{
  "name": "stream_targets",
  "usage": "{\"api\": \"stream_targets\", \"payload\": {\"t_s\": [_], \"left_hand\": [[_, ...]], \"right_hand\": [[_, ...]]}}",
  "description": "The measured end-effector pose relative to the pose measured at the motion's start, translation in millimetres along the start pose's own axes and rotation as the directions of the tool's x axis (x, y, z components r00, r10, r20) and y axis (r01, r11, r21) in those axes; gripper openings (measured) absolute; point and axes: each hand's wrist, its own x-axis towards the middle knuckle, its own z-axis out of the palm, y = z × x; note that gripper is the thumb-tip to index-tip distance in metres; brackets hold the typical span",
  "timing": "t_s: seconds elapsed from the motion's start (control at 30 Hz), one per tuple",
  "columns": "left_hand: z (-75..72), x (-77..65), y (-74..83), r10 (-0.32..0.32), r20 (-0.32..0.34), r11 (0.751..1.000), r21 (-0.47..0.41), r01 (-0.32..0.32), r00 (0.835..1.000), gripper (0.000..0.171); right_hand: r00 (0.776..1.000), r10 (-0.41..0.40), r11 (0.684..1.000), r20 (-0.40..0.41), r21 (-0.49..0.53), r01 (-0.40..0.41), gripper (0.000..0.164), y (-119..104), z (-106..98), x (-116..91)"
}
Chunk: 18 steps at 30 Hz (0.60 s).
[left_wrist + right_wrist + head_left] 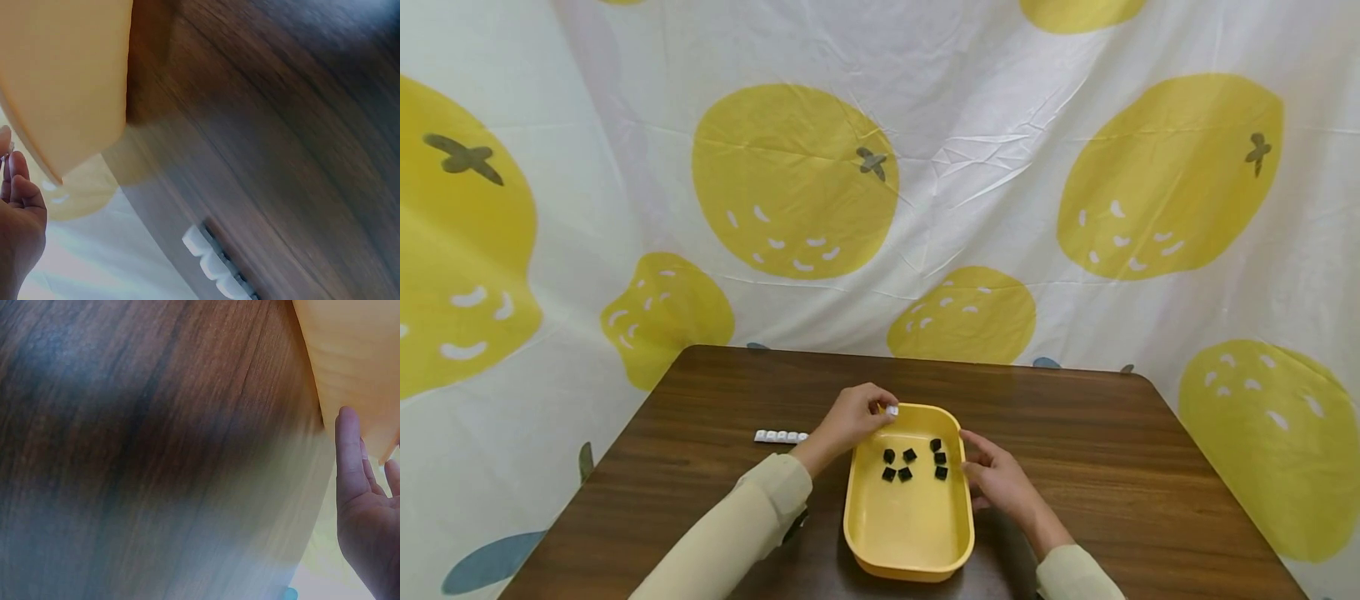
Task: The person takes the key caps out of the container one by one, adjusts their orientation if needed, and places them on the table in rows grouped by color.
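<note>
In the head view, my left hand (852, 417) pinches a small white keycap (892, 410) between thumb and fingertips over the far left rim of a yellow plastic tub (910, 533). Several black keycaps (910, 456) lie scattered on the tub's floor, toward its far half. My right hand (1002, 482) is at the tub's right side, its fingers along the outer wall. The right wrist view shows these fingers (348, 447) fairly straight beside the wall. In the left wrist view, the keycap is mostly hidden by the fingertips of the left hand (24, 219).
A row of white keycaps (781, 437) lies on the brown wooden table (1097, 467), left of the tub and partly behind my left forearm. A white cloth (955, 225) printed with yellow lemons hangs behind the table and along its sides.
</note>
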Motion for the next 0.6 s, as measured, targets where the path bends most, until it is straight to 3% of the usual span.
{"api": "stream_targets", "payload": {"t_s": [0.2, 0.6], "left_hand": [[-11.1, -5.1, -8.1, -0.064, -0.019, 0.996, -0.056, 0.063, 0.998, 0.025], [-39.5, -15.6, -27.6, -0.158, -0.060, 0.985, -0.085, 0.153, 0.986, 0.021]], "right_hand": [[1.000, 0.006, 1.000, -0.011, -0.005, -0.006, 0.053, -1, 0, -1], [1.000, 0.013, 1.000, -0.020, -0.008, -0.013, 0.053, 0, 1, 1]]}}
